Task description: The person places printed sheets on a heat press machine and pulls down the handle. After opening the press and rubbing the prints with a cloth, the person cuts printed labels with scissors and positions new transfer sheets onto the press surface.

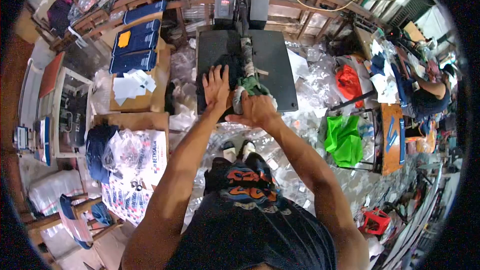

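Head view: a black press stands in the middle, with a long handle running over it toward the person and wrapped at its near end in greenish cloth. Left hand lies on the left part of the press, palm down, fingers spread apart, gripping nothing that I can see. Right hand rests over the near end of the wrapped handle, touching the cloth, its thumb pointing left (the fingertips are hidden, so I cannot tell whether they clamp around it). At the far end sits a box with a red display. Left of the press, dark blue garments lie in stacks, one bearing an orange piece, with white papers nearer. To the right are a red bag and a green bag; farther right, a co-worker leans toward a cluttered table.
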`<state>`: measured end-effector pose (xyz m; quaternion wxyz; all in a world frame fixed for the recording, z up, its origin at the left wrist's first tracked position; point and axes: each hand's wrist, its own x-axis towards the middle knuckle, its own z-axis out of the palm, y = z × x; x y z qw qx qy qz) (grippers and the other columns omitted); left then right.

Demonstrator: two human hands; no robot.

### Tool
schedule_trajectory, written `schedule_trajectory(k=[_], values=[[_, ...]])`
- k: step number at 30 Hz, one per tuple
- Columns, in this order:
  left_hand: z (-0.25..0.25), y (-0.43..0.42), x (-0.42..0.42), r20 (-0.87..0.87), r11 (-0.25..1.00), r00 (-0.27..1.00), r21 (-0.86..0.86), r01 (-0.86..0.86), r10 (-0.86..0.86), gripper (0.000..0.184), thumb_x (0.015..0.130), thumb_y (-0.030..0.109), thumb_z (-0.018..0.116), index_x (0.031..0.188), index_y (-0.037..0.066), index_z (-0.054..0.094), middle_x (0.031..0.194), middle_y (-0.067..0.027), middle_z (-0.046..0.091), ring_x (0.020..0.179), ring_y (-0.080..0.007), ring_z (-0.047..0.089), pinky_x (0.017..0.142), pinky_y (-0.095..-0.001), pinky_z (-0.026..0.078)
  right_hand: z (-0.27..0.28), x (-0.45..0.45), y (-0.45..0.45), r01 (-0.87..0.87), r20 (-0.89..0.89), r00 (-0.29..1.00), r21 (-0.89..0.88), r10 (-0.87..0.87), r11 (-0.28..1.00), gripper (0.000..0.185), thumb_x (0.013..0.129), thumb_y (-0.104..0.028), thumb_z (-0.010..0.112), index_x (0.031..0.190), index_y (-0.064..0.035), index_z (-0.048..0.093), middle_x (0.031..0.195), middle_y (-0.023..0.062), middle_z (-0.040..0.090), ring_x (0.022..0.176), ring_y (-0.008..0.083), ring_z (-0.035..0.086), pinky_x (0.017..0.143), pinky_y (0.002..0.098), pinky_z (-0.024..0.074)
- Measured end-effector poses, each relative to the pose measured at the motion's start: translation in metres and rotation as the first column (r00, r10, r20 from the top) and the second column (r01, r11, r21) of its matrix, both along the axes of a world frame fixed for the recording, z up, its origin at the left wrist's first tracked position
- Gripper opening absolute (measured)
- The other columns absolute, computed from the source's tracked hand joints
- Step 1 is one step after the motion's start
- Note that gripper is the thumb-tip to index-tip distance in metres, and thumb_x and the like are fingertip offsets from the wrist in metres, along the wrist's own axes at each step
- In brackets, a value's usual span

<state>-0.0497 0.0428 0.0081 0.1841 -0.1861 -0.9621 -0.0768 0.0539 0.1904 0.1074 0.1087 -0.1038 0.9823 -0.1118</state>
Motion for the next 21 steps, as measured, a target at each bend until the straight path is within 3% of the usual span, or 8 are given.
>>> schedule_trajectory(k=[1, 4, 5, 7, 10, 15, 17, 21], values=[[-0.004, 0.001, 0.000, -0.049, 0.997, 0.999, -0.066, -0.025, 0.022, 0.065, 0.092, 0.027, 0.064, 0.154, 0.017, 0.045, 0.153, -0.0076, 0.047, 0.145, -0.0320, 0.041, 0.118, -0.0581, 0.031, 0.001, 0.001, -0.001, 0.014, -0.023, 1.000, -0.005, -0.015, 1.000, 0.103, 0.079, -0.088, 0.056, 0.114, 0.0097, 0.059, 0.091, 0.0270, 0.074, 0.091, 0.0416, 0.073, 0.082, 0.0486, 0.0569], [-0.010, -0.001, 0.000, -0.080, 0.988, 0.997, -0.152, -0.034, 0.022, 0.059, 0.097, 0.016, 0.054, 0.155, 0.020, 0.044, 0.161, -0.0073, 0.041, 0.149, -0.0332, 0.037, 0.119, -0.0605, 0.029, 0.000, 0.002, -0.005, 0.045, -0.017, 0.999, -0.052, -0.046, 0.998, 0.094, 0.080, -0.081, 0.061, 0.111, 0.0080, 0.059, 0.086, 0.0264, 0.073, 0.085, 0.0429, 0.073, 0.079, 0.0503, 0.0571], [-0.009, 0.000, 0.000, -0.015, 0.990, 1.000, -0.138, -0.027, 0.025, 0.060, 0.097, 0.012, 0.051, 0.156, 0.022, 0.042, 0.166, -0.0071, 0.035, 0.152, -0.0331, 0.033, 0.120, -0.0621, 0.027, -0.007, 0.003, -0.004, 0.060, -0.076, 0.995, -0.090, -0.067, 0.994, 0.087, 0.081, -0.075, 0.063, 0.111, 0.0067, 0.060, 0.084, 0.0257, 0.073, 0.082, 0.0432, 0.073, 0.076, 0.0513, 0.0570], [-0.007, 0.004, -0.005, 0.010, 0.994, 0.999, -0.110, -0.029, 0.031, 0.061, 0.098, 0.012, 0.051, 0.157, 0.022, 0.041, 0.166, -0.0069, 0.035, 0.153, -0.0331, 0.032, 0.120, -0.0620, 0.027, -0.005, 0.004, -0.006, 0.106, -0.097, 0.989, -0.084, -0.114, 0.991, 0.070, 0.081, -0.060, 0.068, 0.112, 0.0025, 0.061, 0.078, 0.0241, 0.072, 0.073, 0.0424, 0.072, 0.068, 0.0523, 0.0567], [-0.008, 0.005, -0.002, 0.058, 0.992, 0.997, -0.116, -0.045, 0.052, 0.062, 0.098, 0.016, 0.051, 0.159, 0.023, 0.039, 0.166, -0.0064, 0.035, 0.153, -0.0329, 0.032, 0.121, -0.0621, 0.025, -0.011, 0.009, -0.009, 0.133, -0.184, 0.972, -0.077, -0.145, 0.988, 0.066, 0.079, -0.059, 0.069, 0.108, 0.0006, 0.063, 0.076, 0.0236, 0.071, 0.071, 0.0408, 0.072, 0.066, 0.0510, 0.0565], [-0.004, 0.005, 0.000, 0.045, 0.999, 0.998, 0.005, -0.039, 0.038, 0.060, 0.098, 0.015, 0.053, 0.156, 0.024, 0.042, 0.164, -0.0035, 0.037, 0.151, -0.0299, 0.034, 0.120, -0.0560, 0.030, -0.017, 0.009, -0.011, 0.182, -0.126, 0.974, -0.051, -0.187, 0.982, 0.069, 0.079, -0.060, 0.067, 0.115, -0.0006, 0.066, 0.077, 0.0232, 0.072, 0.069, 0.0404, 0.071, 0.067, 0.0509, 0.0558], [-0.010, 0.003, -0.005, 0.035, 0.999, 0.999, -0.005, -0.041, 0.041, 0.060, 0.097, 0.016, 0.054, 0.156, 0.025, 0.042, 0.164, -0.0032, 0.038, 0.151, -0.0293, 0.034, 0.120, -0.0551, 0.029, -0.027, 0.015, -0.011, 0.144, -0.340, 0.929, -0.034, -0.147, 0.989, 0.070, 0.079, -0.061, 0.066, 0.116, -0.0015, 0.066, 0.080, 0.0237, 0.072, 0.075, 0.0406, 0.072, 0.071, 0.0515, 0.0560], [-0.013, 0.003, -0.005, 0.018, 0.999, 0.999, -0.005, -0.038, 0.038, 0.060, 0.097, 0.018, 0.055, 0.155, 0.025, 0.043, 0.164, -0.0020, 0.038, 0.151, -0.0266, 0.035, 0.121, -0.0520, 0.028, -0.024, 0.015, -0.010, 0.177, -0.252, 0.950, -0.060, -0.186, 0.982, 0.068, 0.080, -0.063, 0.065, 0.113, -0.0029, 0.065, 0.083, 0.0243, 0.073, 0.080, 0.0411, 0.073, 0.075, 0.0516, 0.0561]])
